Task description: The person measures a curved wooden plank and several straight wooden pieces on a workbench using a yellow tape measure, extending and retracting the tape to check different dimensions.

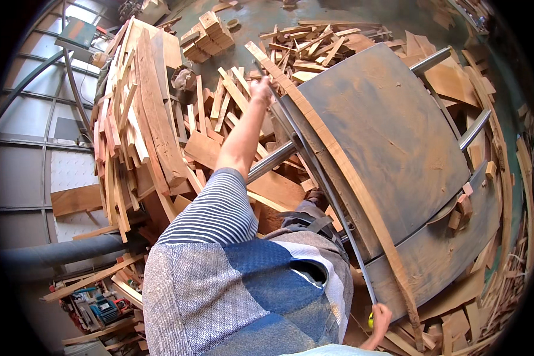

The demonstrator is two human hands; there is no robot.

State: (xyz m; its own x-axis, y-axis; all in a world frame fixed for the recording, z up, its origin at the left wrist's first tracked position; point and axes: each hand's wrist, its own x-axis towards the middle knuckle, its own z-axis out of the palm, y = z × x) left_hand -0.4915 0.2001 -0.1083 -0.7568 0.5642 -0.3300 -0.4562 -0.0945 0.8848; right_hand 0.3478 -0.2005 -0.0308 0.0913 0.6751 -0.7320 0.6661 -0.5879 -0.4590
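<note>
A long, slightly bowed wooden board (345,165) lies along the near left edge of a dusty grey machine table (385,127). Beside it runs the pale metal blade (348,242) of a tape measure, stretched between my hands. My left hand (261,91) reaches out to the far end, its fingers closed at the blade next to the board. Down at the near end, my right hand (382,319) is closed around the yellow tape measure (371,320), whose case is mostly hidden by the fingers.
Metal bars (273,161) stick out from the table's side. Loose offcuts (314,50) are heaped behind and left of it. Thick timbers (154,113) lean in a stack at left. Small wood blocks (461,210) sit on the table's right part. A dark pipe (65,251) crosses the lower left.
</note>
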